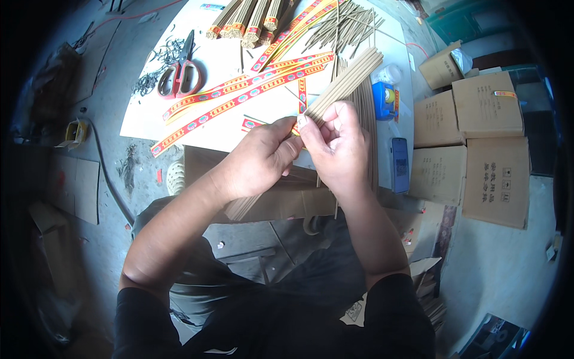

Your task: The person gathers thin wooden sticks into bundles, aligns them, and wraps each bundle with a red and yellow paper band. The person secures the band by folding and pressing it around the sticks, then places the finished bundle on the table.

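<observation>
A slanting bundle of thin brown incense sticks [345, 81] is held above the table's near edge. My left hand [254, 157] is closed round its lower part, and the lower ends poke out beneath the palm. On the bundle's middle, my right hand [342, 143] pinches a red and yellow paper band [295, 128], thumb pressed against the sticks. Fingers hide most of this band. Long printed red and yellow paper strips [224, 107] lie just beyond my hands. More long incense sticks [363, 107] lie on the table behind my right hand.
Red-handled scissors [179, 78] lie on the white table [140, 119] beside black scraps. Banded incense bundles [251, 27] and scattered sticks [344, 30] are at the far side. A blue tape dispenser [382, 102] and a phone [399, 166] line the right edge, with cardboard boxes [487, 113] beyond.
</observation>
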`<state>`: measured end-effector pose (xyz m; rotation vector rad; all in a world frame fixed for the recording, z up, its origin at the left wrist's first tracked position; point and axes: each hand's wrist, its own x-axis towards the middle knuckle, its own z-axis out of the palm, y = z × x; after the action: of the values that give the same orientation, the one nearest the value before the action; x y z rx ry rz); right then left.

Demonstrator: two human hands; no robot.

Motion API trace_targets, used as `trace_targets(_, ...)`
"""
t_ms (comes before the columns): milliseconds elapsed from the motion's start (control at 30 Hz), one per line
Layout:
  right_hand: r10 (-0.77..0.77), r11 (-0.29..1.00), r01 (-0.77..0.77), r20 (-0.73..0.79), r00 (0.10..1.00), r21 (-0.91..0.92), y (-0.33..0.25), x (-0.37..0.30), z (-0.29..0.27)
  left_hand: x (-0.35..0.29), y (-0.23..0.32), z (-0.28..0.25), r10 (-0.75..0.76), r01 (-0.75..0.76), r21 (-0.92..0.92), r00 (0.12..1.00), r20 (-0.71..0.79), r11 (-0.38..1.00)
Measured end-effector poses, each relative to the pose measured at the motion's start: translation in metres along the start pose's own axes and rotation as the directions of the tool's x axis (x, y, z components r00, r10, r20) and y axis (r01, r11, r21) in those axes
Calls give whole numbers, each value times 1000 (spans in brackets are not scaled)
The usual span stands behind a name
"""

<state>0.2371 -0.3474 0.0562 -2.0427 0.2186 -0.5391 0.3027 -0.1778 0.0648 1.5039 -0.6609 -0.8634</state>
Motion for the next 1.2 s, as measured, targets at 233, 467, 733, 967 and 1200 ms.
trace_targets(233,-162,962,159,5,987,-220,0,7,-4,1,-7,-1,-50,48,-121,999,-18,992)
trace_targets(467,-180,982,185,120,976,-34,15,5,-15,2,-11,-1,-20,36,-325,998,52,945)
trace_targets(733,-229,968,238,111,967,-75,8,2,-18,4,-13,-4,-46,77,-513,996,73,855)
trace_targets(967,-42,939,34,15,999,343,31,4,-21,12,-15,1,-67,95,-429,994,82,898)
trace_targets(1200,290,478,-196,57,955,856,32,30,-40,5,-15,21,-85,162,-431,978,193,887)
